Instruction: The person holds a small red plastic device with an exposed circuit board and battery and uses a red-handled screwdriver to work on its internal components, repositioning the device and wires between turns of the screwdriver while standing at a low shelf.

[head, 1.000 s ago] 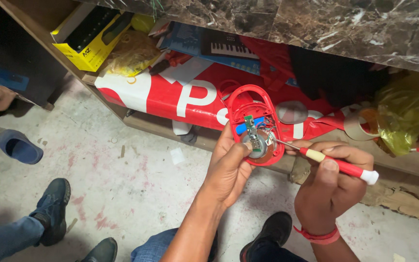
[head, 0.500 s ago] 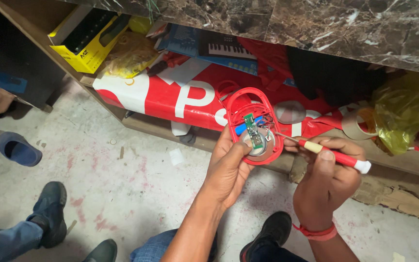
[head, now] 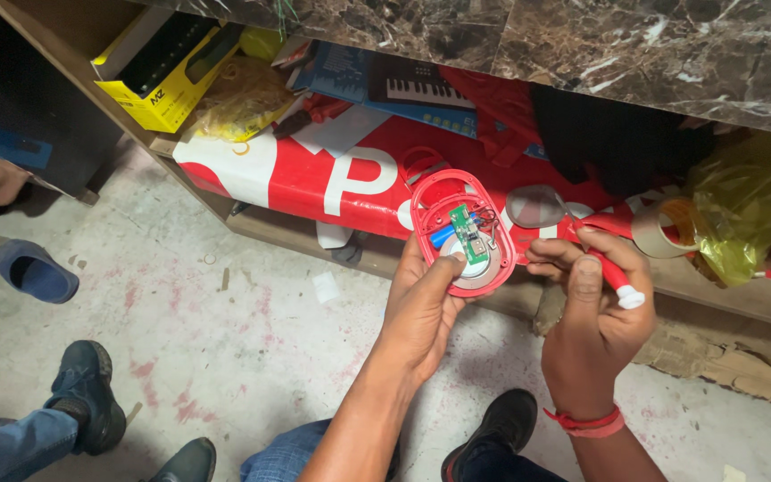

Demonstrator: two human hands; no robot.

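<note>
- The red oval shell is open and works like a small tray: inside it sit one green circuit board, one blue part at the board's left side and one round silver disc under the board.
- This shell is in the air in front of the shelf, above the concrete floor.
- The left hand holds the shell from below; its fingers are closed around the lower edge and the thumb presses on the disc.
- The right hand is just beside the shell, on its right. It is clamped on one red-handled screwdriver with a white cap; I cannot see the tip.
- On the shelf behind lie one red and white banner, one yellow box, two yellow plastic bags and one roll of tape.
- A marble top covers the shelf.
- On the floor at the left is one blue slipper.
</note>
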